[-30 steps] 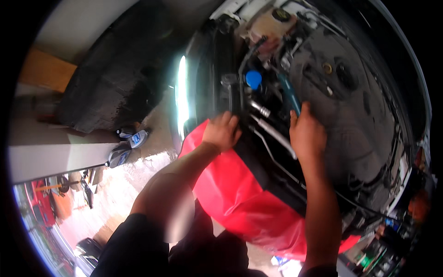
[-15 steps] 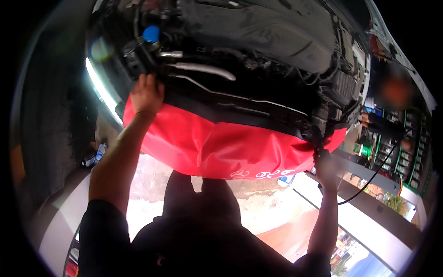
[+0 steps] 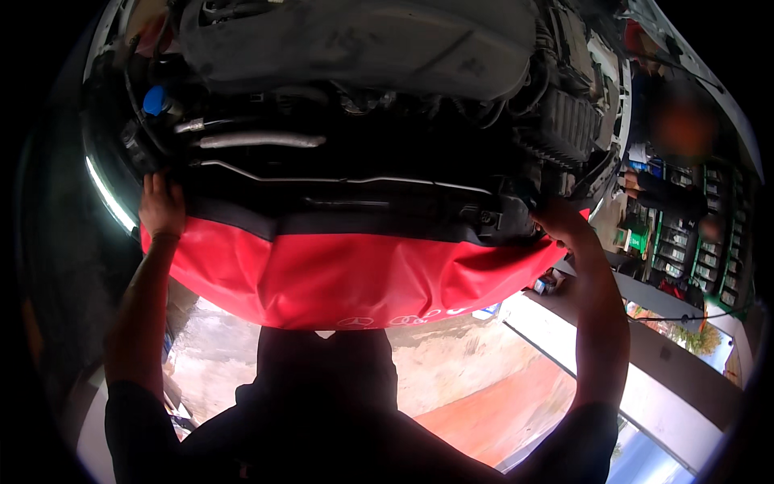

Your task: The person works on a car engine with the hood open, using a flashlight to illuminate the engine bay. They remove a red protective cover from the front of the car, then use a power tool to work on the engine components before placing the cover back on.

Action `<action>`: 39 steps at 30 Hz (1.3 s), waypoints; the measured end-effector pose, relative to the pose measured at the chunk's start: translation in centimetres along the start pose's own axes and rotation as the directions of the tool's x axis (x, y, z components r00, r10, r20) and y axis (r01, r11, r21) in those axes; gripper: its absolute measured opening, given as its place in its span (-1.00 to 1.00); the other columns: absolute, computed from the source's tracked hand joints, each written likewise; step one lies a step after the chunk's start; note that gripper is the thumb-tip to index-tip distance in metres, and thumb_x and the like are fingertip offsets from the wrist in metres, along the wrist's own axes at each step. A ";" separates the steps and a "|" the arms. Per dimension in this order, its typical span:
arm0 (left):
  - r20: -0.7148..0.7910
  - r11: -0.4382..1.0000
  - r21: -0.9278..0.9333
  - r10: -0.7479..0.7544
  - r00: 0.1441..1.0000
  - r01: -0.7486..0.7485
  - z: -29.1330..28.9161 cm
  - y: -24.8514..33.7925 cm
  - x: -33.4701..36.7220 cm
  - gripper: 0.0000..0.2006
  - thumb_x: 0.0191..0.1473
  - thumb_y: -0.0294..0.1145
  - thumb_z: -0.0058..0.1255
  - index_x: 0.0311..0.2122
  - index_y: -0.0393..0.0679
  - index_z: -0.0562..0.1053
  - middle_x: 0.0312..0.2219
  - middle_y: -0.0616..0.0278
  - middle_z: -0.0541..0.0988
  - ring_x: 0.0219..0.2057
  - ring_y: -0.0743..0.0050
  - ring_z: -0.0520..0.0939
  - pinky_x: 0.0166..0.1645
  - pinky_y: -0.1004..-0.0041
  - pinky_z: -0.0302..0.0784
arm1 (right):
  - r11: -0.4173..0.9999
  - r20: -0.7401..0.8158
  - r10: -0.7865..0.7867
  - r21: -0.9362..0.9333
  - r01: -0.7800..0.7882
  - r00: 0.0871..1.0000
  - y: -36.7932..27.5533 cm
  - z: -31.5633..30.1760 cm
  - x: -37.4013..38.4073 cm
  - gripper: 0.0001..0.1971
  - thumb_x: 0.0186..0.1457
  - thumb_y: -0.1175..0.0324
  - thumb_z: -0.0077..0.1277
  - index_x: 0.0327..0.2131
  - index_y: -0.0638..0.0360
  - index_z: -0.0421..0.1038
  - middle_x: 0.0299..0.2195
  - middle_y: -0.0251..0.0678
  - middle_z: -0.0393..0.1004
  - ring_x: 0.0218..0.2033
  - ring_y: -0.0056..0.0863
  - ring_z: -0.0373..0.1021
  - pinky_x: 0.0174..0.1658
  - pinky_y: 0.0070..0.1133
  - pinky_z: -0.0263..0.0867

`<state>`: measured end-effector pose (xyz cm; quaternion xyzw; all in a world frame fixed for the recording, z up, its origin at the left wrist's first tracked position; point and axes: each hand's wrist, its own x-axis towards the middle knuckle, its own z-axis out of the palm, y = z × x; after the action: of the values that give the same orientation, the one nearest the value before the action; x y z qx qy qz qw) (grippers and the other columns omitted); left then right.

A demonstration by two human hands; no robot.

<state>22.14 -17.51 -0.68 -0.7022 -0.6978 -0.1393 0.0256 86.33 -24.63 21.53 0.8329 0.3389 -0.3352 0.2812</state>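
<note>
A red fender cover (image 3: 347,270) with a black upper edge and white printed emblems hangs over the front of a car, below its open engine bay. My left hand (image 3: 164,208) lies on the cover's left upper corner, fingers stretched forward over the edge. At the right end of the bay, my right hand (image 3: 563,222) is closed round a dark hand tool (image 3: 520,195). Its fingertips are mostly lost in shadow. Between my hands runs a thin metal pipe (image 3: 306,178) across the bay front. The grey engine cover (image 3: 363,48) lies beyond.
At the far left stands a blue cap (image 3: 154,100) beside a pale hose (image 3: 262,141). A black ribbed box (image 3: 568,121) sits at the right. A black cable (image 3: 685,317) runs off behind my right forearm. Stocked shelves (image 3: 701,226) and a person's arm (image 3: 633,184) show farther right.
My right hand has moved forward from the cover's right end into the engine bay with the dark tool. My left hand stays on the cover's corner. The view has shifted rightward.
</note>
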 end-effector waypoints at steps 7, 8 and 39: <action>-0.001 0.994 0.105 0.032 0.999 -0.032 -0.2 -1.8 -0.6 -0.76 0.13 -0.33 -0.15 -0.08 0.01 0.41 -0.17 0.11 0.47 -0.19 -0.14 0.53 -0.20 0.06 0.48 | 0.898 0.198 -0.245 -0.323 0.299 0.949 -2.1 -5.0 4.4 -0.72 0.16 0.28 -0.03 -0.45 0.34 0.47 -0.60 -0.18 0.51 -0.71 -0.32 0.44 -0.68 -0.43 0.34; -0.008 0.994 0.100 0.050 0.999 -0.049 0.1 -1.9 -0.5 -0.76 0.14 -0.33 -0.16 -0.08 0.00 0.41 -0.17 0.11 0.47 -0.19 -0.14 0.53 -0.20 0.06 0.48 | 0.884 0.182 -0.242 -0.364 0.294 0.953 -1.8 -5.6 4.9 -0.73 0.16 0.29 -0.01 -0.46 0.33 0.45 -0.62 -0.19 0.50 -0.68 -0.30 0.45 -0.62 -0.41 0.35; -0.016 0.995 -0.011 0.102 0.995 -0.102 -1.2 1.1 0.3 -0.73 0.20 -0.35 -0.24 -0.08 -0.19 0.44 -0.26 0.01 0.49 -0.22 -0.10 0.55 -0.14 0.21 0.46 | 0.904 0.216 -0.416 -0.008 0.428 0.883 -3.0 -4.5 8.6 -0.66 0.11 0.26 0.12 -0.10 0.24 0.39 -0.45 -0.15 0.50 -0.44 -0.33 0.47 -0.34 -0.43 0.37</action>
<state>23.01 -17.57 0.74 -0.7360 -0.6599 -0.1472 0.0338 90.44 -16.41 17.18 0.6912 0.4896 -0.4644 0.2586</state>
